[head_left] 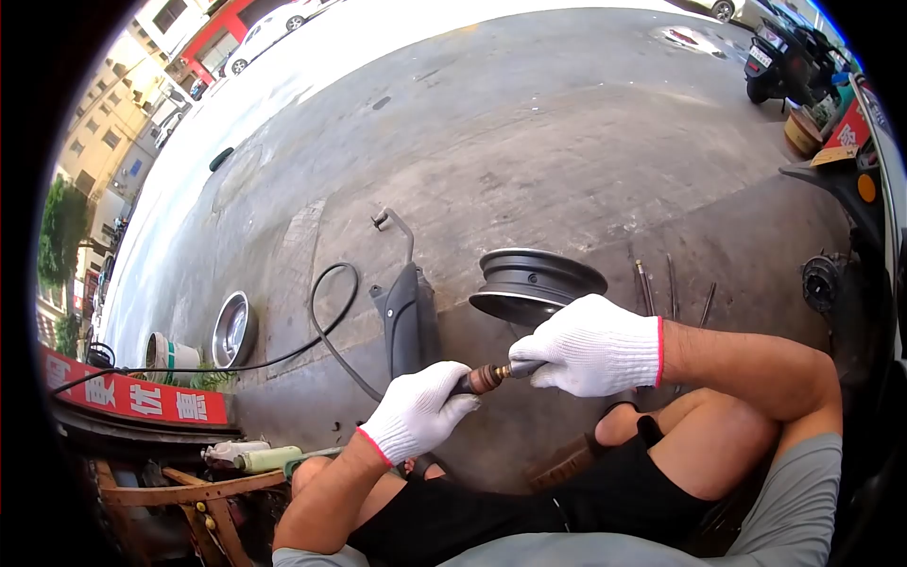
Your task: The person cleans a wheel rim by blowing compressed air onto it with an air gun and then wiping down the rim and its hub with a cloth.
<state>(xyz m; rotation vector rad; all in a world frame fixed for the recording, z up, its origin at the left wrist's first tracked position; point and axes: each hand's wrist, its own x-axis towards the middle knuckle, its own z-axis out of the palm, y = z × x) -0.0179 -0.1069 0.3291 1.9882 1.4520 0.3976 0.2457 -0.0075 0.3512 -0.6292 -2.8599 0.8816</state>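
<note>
Wheel rim partly behind right hand

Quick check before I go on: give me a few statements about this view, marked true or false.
1. Both hands are bare. False: the left hand and right hand are gloved.
2. The left hand holds the coupler. True.
3. The right hand holds the rim. False: it holds a grey part; the rim is on the ground.
4. The hose makes a loop. True.
5. The scooter is at upper left. False: it is at upper right.
</note>
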